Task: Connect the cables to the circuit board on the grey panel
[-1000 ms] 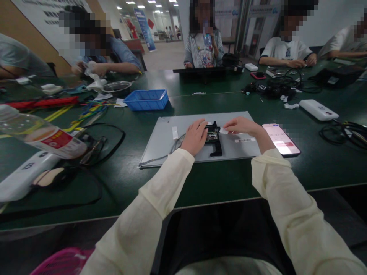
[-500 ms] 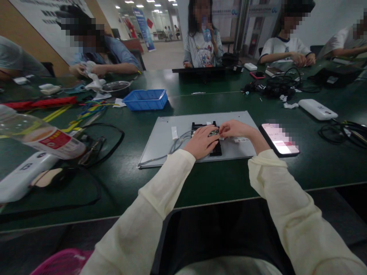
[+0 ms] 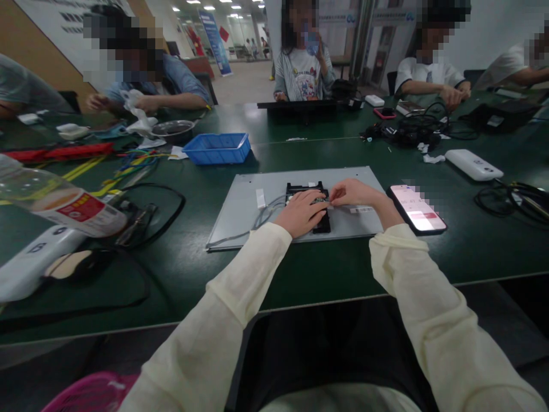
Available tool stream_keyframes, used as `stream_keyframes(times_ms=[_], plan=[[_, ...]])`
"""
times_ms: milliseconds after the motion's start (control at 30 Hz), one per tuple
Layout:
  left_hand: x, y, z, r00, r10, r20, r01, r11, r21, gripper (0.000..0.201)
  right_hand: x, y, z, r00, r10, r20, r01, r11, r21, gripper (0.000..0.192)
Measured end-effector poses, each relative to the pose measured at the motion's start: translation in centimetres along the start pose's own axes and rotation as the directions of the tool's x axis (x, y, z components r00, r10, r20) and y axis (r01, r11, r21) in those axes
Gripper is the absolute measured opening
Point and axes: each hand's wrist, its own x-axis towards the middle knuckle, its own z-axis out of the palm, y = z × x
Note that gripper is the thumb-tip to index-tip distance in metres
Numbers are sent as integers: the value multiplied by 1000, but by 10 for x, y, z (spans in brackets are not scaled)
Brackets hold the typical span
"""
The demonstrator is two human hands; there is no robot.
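Observation:
A black plastic frame with a small circuit board (image 3: 322, 226) lies on a flat grey panel (image 3: 240, 197). My left hand (image 3: 301, 214) rests across the frame, its fingers stretched out and lying flat over it. At the frame's right side, my right hand (image 3: 349, 193) has thumb and fingertips pinched together close to the left fingertips. A small pale bit shows at that pinch, too small to name. Grey cables (image 3: 261, 220) run from under my left hand toward the panel's front left corner. Part of the board is hidden beneath my fingers.
A lit phone (image 3: 418, 210) lies right of the panel, with a white power bank (image 3: 473, 165) beyond it. Behind the panel stands a blue tray (image 3: 218, 150). A tilted plastic bottle (image 3: 64, 200) and a black strap (image 3: 182, 200) occupy the left. Several people sit around the table.
Both my hands stay nearly in place over the frame. Across the table at the left, a person's hand has moved outward, away from the white item.

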Motion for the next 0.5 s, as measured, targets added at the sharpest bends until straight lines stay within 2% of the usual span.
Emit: stream_keyframes(times_ms=[333, 500], plan=[[0, 0, 0, 1000, 12, -5, -12, 1000, 7, 33, 10, 9, 10, 998, -54, -30, 53, 998, -38, 17], [0, -1, 2, 999, 26, -20, -25, 998, 50, 34, 11, 14, 10, 999, -47, -16, 47, 999, 2, 18]])
